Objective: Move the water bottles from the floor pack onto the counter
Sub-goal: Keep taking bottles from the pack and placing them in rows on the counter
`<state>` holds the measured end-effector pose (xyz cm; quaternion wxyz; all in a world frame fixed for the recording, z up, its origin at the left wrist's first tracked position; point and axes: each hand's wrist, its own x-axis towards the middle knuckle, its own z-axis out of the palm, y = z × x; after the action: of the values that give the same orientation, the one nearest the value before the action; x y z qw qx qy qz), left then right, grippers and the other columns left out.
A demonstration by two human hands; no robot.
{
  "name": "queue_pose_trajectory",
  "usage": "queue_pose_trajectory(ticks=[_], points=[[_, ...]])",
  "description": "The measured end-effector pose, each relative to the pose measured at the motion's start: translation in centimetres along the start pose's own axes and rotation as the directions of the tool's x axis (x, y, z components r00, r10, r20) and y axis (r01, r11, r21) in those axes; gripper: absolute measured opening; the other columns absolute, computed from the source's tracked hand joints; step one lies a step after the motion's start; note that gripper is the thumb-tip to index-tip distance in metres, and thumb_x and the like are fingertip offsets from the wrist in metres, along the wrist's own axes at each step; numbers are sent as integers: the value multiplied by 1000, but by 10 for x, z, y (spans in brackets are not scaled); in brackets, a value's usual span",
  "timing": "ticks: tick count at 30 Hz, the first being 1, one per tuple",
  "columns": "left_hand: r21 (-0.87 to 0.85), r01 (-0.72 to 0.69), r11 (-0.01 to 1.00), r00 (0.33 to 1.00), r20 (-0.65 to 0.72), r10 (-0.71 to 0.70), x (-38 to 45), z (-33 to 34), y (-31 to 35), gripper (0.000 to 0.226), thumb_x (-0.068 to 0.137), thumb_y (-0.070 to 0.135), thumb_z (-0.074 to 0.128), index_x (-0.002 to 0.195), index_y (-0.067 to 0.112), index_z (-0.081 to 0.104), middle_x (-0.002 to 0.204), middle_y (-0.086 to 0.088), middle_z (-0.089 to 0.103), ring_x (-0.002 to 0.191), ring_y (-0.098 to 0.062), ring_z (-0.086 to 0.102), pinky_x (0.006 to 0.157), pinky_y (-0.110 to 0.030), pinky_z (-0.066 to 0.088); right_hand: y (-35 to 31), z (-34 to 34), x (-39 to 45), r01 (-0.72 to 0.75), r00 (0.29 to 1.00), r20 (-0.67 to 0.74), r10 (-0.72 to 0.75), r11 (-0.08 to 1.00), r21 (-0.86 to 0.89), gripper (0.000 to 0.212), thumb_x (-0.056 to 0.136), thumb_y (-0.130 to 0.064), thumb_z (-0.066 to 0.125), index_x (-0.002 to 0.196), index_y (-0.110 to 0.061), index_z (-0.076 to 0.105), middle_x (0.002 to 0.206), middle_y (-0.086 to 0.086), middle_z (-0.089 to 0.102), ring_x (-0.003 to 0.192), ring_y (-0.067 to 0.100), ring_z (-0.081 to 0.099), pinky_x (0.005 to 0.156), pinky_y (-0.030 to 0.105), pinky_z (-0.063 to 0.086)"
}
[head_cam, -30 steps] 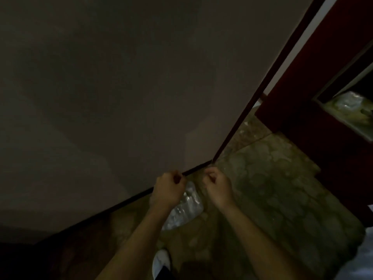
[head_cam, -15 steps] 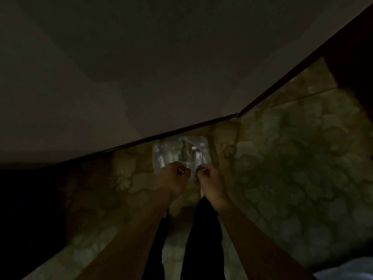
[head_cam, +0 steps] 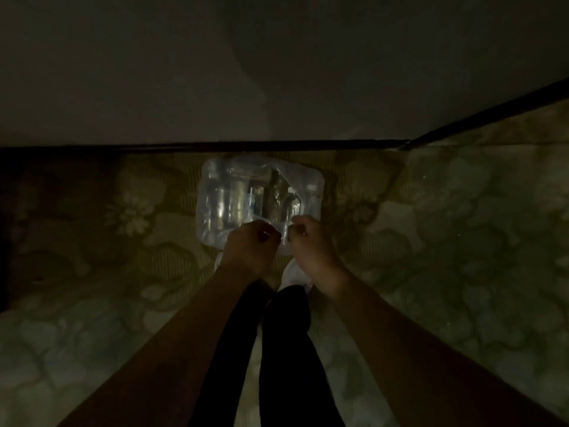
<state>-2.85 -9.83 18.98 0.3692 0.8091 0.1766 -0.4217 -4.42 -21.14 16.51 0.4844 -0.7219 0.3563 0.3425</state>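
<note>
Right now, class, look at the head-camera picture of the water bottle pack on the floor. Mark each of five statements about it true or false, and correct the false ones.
1. The pack of water bottles sits on the patterned floor close to the wall. True.
2. Both hands are closed on the pack's clear plastic wrap at its near edge. True.
3. The left hand is lifting a single bottle clear of the pack. False: no bottle is out; both it and the right hand pinch the wrap.
4. The pack stands on a counter. False: it is on the floor; no counter is visible.
5. The person wears dark trousers. True.
</note>
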Motion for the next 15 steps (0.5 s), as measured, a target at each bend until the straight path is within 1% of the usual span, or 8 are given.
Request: queue_pose_trajectory(ticks=[1,2,4,6,9,11,13,15], points=[[-5,0,1000,1000,8,0,15,3,-4,26,99,22,53,117,9,68,117,-9,69,108,-22,63,84,-24,44,0,3,15,-6,1000,17,6,1000,3,30,100,-17,41,127,-14,55,121,6,59,107,18,56,82,28,43],[-6,-4,1000,1000,19,4,30,5,-8,27,100,21,52,115,7,68,116,-11,69,106,-25,64,86,-26,48,-1,8,30,2,1000,28,-2,1000,0,25,101,-17,39,117,-14,58,109,5,61,100,19,58,76,26,44],[5,-24,1000,999,34,23,61,10,-18,28,100,18,49,112,0,68,111,-18,70,101,-31,66,90,-38,54,-1,20,61,30,999,34,-30,1000,-1,20,101,-13,37,93,-16,56,79,0,54,73,13,54,55,17,41],[10,-52,999,999,17,52,89,14,-28,29,100,15,48,112,-3,68,109,-21,70,102,-34,66,91,-42,53,-1,34,89,28,999,39,-28,1000,-3,25,100,-6,35,84,-17,51,70,-3,46,61,7,46,42,11,36],[58,-75,996,997,13,74,127,22,-47,28,98,12,50,113,-1,69,115,-18,69,107,-33,65,91,-36,51,9,53,130,9,999,43,-9,1000,2,31,98,1,34,75,-13,49,69,0,45,61,10,45,50,21,34],[53,-49,997,997,58,46,149,31,-59,26,97,12,51,111,3,71,116,-16,69,109,-32,64,85,-32,51,20,62,153,4,999,43,-3,1000,-29,29,98,0,36,78,-11,54,71,1,47,63,12,46,54,23,33],[17,-37,999,995,90,35,169,41,-65,23,95,12,54,107,2,71,111,-16,70,106,-32,65,69,-27,49,30,70,174,20,1000,14,-19,998,-63,26,97,-4,37,103,-4,63,87,7,57,74,18,53,65,26,43],[5,-55,998,990,132,54,187,52,-65,22,95,11,53,102,-1,70,105,-19,69,100,-32,65,64,-26,42,36,73,195,29,999,-23,-32,994,-101,34,95,-8,39,122,-3,59,114,15,61,103,30,59,91,40,49]])
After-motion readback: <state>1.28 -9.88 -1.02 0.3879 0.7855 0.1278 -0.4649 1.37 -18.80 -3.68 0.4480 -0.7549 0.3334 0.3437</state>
